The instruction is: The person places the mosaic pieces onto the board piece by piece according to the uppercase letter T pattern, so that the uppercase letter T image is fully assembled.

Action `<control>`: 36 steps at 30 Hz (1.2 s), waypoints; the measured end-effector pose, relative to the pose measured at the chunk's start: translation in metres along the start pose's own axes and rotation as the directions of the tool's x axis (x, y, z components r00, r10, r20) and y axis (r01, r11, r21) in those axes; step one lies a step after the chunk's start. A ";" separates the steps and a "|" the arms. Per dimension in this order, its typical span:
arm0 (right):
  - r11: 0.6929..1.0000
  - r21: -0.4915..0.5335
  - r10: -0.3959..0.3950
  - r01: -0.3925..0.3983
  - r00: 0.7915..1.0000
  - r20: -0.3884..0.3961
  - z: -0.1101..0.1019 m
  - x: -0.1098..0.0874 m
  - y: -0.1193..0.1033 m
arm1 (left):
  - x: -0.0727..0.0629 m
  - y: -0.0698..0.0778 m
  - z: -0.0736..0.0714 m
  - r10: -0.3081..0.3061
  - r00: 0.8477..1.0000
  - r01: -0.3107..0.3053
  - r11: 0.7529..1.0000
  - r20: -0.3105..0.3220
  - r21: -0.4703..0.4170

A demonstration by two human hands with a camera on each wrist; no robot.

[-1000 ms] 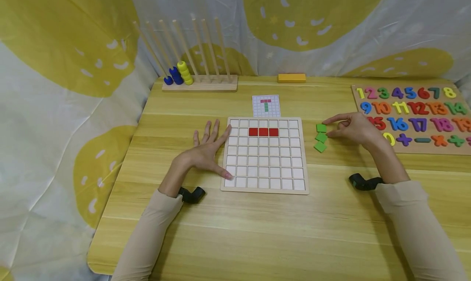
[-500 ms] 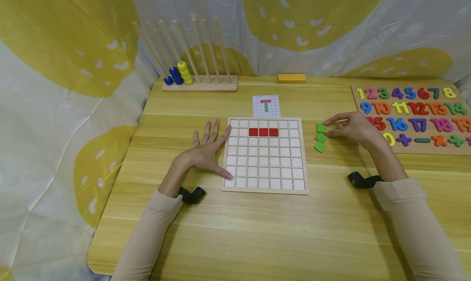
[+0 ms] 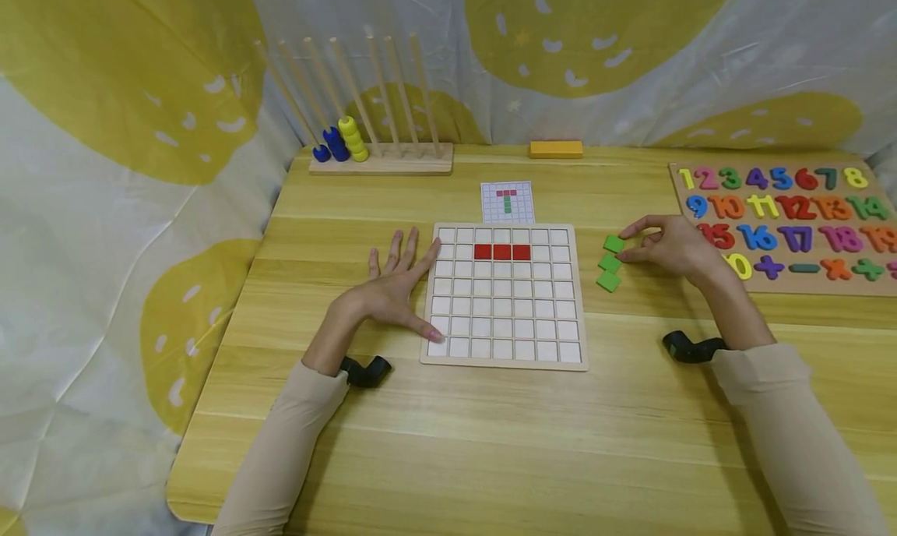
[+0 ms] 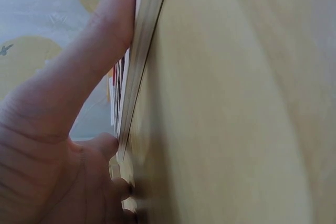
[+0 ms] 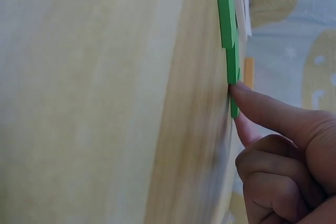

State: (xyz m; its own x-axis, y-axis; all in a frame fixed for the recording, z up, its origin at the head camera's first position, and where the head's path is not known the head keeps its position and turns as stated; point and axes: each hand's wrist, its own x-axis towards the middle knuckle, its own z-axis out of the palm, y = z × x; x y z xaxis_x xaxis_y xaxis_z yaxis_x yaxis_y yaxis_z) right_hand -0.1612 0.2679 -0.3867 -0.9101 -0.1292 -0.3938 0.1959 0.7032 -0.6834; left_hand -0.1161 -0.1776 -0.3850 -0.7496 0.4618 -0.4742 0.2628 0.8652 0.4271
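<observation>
A wooden grid board (image 3: 503,363) with white squares lies on the table, with three red square tiles (image 3: 501,252) in a row near its top. My left hand (image 3: 392,290) is spread at its left edge, thumb over the lower left corner and index fingertip at the upper left; the left wrist view shows the thumb (image 4: 89,61) along the board's side. Right of the board lie three green square tiles (image 3: 609,281) in a slanting line. My right hand (image 3: 669,244) pinches the farthest green tile (image 3: 613,244) at its right corner between thumb and index finger, other fingers curled.
A small pattern card (image 3: 508,202) with a pink and green T lies behind the board. At the back stand a peg abacus (image 3: 381,162) with blue and yellow beads and an orange block (image 3: 556,149). A number puzzle board (image 3: 792,280) lies at the right.
The farthest green tile has turned and shifted slightly right at my right fingertips. The other green tiles have barely moved. My left hand and the board stay still.
</observation>
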 end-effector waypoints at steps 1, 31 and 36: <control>1.000 0.004 -0.001 0.001 1.000 -0.001 0.000 0.000 0.000 | 0.000 0.000 0.000 0.001 1.000 -0.001 1.000 0.000 0.000; 0.987 0.041 -0.150 0.153 0.986 -0.069 0.022 -0.011 -0.030 | 0.000 -0.006 0.002 0.029 0.999 -0.030 0.999 -0.023 -0.041; 0.980 0.078 -0.183 0.183 0.983 -0.005 0.038 -0.014 -0.048 | 0.000 -0.007 0.002 0.036 0.999 -0.038 0.998 -0.021 -0.055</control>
State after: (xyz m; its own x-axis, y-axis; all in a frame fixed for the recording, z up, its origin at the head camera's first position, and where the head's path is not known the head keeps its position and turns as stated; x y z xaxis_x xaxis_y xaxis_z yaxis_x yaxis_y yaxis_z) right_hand -0.1439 0.2092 -0.3713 -0.9323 -0.2526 -0.2589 0.0539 0.6109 -0.7899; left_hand -0.1168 -0.1831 -0.3895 -0.7520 0.4889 -0.4422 0.2567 0.8351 0.4866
